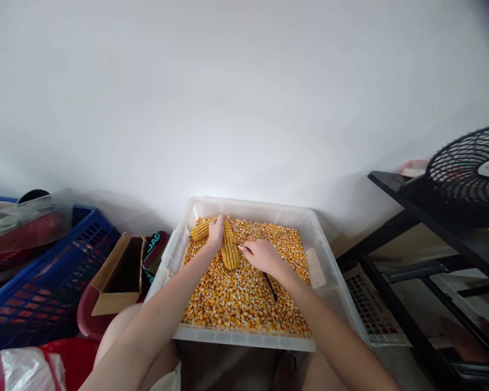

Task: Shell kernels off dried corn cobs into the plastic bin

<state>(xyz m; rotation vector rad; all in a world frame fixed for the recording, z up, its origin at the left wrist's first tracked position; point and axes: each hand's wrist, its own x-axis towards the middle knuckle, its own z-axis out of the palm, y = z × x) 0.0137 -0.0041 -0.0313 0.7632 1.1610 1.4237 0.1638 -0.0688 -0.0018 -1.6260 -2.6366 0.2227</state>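
Observation:
My left hand [217, 231] is closed around the upper part of a yellow corn cob [230, 250], which slants downward over loose kernels. Most of its rows still carry kernels. Beside that hand, a second corn cob [200, 230] lies on the kernels to the left. My right hand [264, 255] is closed on a thin pointed tool [237, 245], whose tip touches or nearly touches the held cob; its handle is mostly hidden by my fingers. Below the right hand a slim black rod [271, 288] shows against the corn kernels [224, 304]; whether it belongs to the tool I cannot tell.
The kernels fill a translucent plastic bin [244, 338] across my knees. To the left are an open cardboard box [118, 271], a blue crate [44, 288] and a red bag [75, 361]. A black fan [464, 179] stands on a black-framed table [424, 203] at right. A white wall rises behind.

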